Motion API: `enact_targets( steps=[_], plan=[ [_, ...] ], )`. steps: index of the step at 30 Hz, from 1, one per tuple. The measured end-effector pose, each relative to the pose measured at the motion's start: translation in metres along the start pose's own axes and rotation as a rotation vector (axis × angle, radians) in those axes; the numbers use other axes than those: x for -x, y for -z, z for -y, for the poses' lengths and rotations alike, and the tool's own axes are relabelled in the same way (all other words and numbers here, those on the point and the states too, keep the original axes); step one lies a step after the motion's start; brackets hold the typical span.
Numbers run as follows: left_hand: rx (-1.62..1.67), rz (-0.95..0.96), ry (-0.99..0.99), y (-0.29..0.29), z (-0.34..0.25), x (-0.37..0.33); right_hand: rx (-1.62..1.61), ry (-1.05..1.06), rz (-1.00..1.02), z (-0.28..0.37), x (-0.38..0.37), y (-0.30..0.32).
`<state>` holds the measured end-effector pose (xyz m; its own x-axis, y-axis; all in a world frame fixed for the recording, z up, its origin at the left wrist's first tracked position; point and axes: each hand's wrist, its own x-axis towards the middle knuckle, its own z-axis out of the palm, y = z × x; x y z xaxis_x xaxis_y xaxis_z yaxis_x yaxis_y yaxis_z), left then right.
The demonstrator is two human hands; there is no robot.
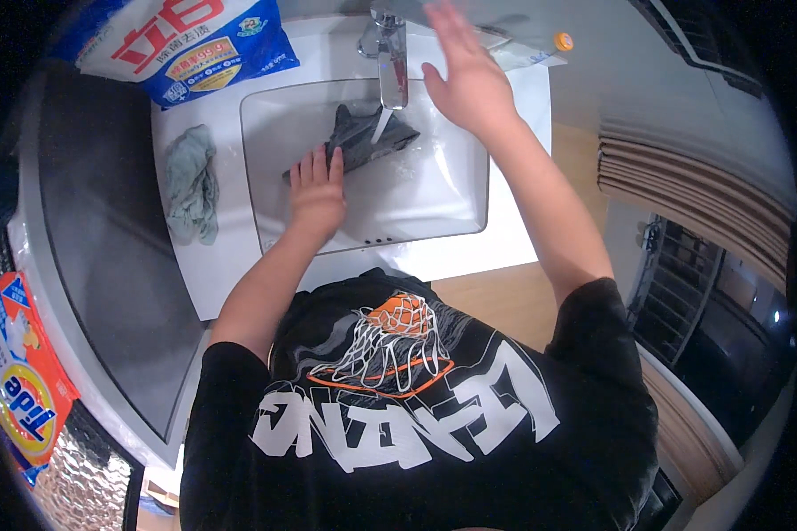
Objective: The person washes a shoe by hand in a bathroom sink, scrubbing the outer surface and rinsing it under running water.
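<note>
A wet dark grey cloth lies in the white sink, under a thin stream of water. My left hand rests on the cloth's left part, its fingers stretched out. Above the basin stands a chrome faucet, its spout pointing down at the cloth. To the right of this faucet, my right hand is raised with nothing in it, fingers stretched and thumb apart. Whether it touches the faucet handle I cannot tell.
A crumpled pale green cloth lies on the white counter left of the sink. Behind it is a large blue and white bag. An orange packet is at far left. An orange-capped bottle lies at back right.
</note>
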<state>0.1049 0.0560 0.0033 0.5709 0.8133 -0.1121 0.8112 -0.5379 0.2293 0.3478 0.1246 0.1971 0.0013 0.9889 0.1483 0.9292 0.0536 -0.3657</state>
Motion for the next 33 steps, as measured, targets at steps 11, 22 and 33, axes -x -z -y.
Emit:
enact_targets(
  steps=[11, 22, 33],
  plan=[
    [0.122, 0.059, 0.022, 0.003, 0.007, -0.001, -0.180, -0.207, 0.058, -0.068, 0.118, -0.094],
    [0.221, 0.150, 0.210, -0.005, 0.017, -0.043, -0.452, -0.498, 0.147, -0.093, 0.119, -0.206],
    [0.034, -0.325, 0.014, -0.041, 0.003, -0.054, 0.133, -0.327, 0.247, -0.099, 0.121, -0.216]
  ],
)
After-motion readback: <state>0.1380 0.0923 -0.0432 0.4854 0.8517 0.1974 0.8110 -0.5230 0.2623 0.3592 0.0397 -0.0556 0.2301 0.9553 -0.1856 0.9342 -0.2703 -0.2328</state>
